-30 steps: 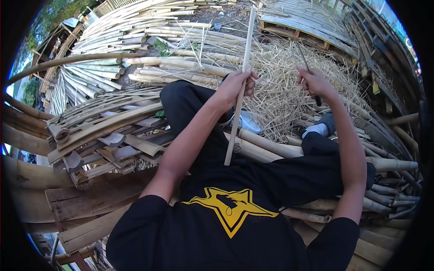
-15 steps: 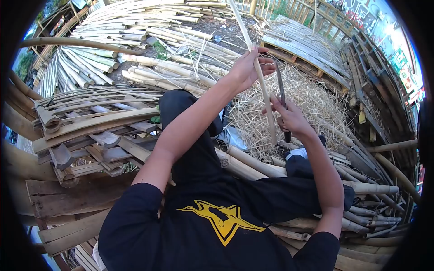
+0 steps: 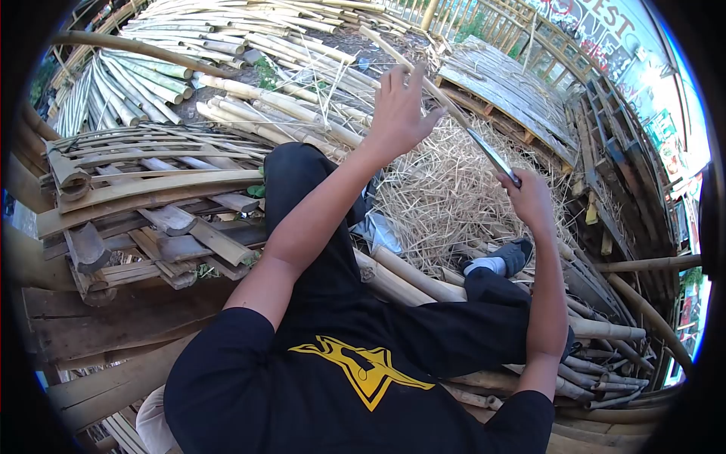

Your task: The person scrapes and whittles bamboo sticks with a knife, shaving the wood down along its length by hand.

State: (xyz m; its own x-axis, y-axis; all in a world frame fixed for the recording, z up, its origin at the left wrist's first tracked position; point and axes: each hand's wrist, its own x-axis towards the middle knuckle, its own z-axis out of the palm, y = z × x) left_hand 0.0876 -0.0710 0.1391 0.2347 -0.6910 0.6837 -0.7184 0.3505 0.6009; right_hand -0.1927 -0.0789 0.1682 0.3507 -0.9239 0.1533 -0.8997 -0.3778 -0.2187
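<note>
My left hand point(image 3: 401, 112) is raised at upper centre with its fingers spread and thumb out, beside a long pale bamboo strip point(image 3: 397, 54). The strip slants down to the right, and its lower end meets the tip of a knife point(image 3: 491, 155). Whether the fingertips touch the strip is unclear. My right hand point(image 3: 528, 200) is closed around the knife's handle, which its fingers mostly hide. The blade points up and to the left over a heap of shavings point(image 3: 446, 197).
Split bamboo pieces point(image 3: 151, 189) are stacked at the left. Bamboo poles point(image 3: 302, 113) lie behind, and more poles point(image 3: 408, 276) run beneath my legs. A wooden pallet point(image 3: 507, 76) stands at the back right, with stacked pallets point(image 3: 628, 159) beside it.
My left hand's fingers have opened from around the strip. My right hand and the knife have moved right, and the strip and blade have tilted from near upright to a slant.
</note>
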